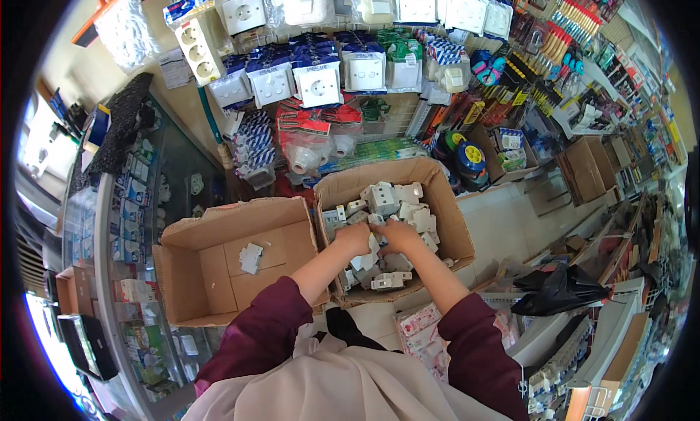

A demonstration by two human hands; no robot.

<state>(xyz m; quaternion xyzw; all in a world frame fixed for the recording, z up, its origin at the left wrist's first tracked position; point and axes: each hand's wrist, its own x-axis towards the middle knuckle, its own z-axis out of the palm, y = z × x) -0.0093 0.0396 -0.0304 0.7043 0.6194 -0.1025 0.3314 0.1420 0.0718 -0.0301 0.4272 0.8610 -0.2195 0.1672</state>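
Both my hands reach into the right-hand cardboard box (pixel 446 202), which holds a heap of white circuit breakers (pixel 380 198). My left hand (pixel 353 238) is closed on a white circuit breaker (pixel 364 260) that hangs just under its fingers. Close beside it, my right hand (pixel 400 237) has its fingers bent together among the pieces; what they grip is hidden. In the left-hand cardboard box (pixel 186 275), one white circuit breaker (pixel 251 258) lies on the bottom, apart from both hands.
A glass display case (pixel 109 224) runs along the left. Packaged switches and sockets (pixel 317 85) hang on the wall ahead. Two cable reels (pixel 470 158) stand beyond the right box. Shelves with a black plastic bag (pixel 558 290) are at the right, and another cardboard box (pixel 587 169) sits farther back.
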